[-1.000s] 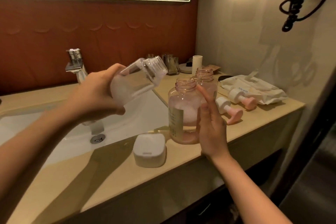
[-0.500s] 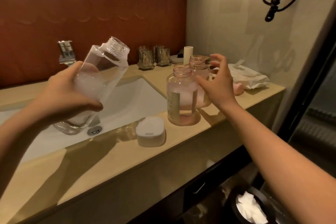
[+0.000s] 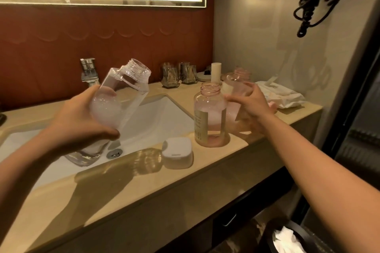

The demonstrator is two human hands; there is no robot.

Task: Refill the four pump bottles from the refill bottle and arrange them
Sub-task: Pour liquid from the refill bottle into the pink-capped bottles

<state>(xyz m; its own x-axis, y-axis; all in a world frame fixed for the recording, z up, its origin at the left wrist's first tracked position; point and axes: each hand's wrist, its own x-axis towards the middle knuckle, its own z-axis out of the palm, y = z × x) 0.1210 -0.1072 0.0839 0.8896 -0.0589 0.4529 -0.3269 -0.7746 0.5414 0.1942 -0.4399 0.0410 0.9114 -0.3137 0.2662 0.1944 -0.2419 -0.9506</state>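
My left hand point(image 3: 82, 121) grips the clear refill bottle point(image 3: 121, 100) above the sink, its open threaded neck tilted up to the right, foamy liquid inside. Two pink pump bottles without pumps stand on the counter. The near pink bottle point(image 3: 209, 117) has a beige label and holds liquid low down. My right hand point(image 3: 253, 107) wraps its fingers round the far pink bottle point(image 3: 236, 88) just behind it. A bit of a pink pump head point(image 3: 273, 106) shows past my right hand.
A white lid point(image 3: 177, 155) lies on the beige counter point(image 3: 144, 197) by the sink point(image 3: 156, 121). Faucet point(image 3: 88, 73), two metal cups point(image 3: 178, 74), a white cylinder point(image 3: 216, 72) and a crumpled white bag point(image 3: 283, 95) sit further back. A bin point(image 3: 287, 240) stands below right.
The refill bottle went from a pouring tilt over the near pink bottle back to nearly upright. My right hand left the near bottle and took hold of the far one.
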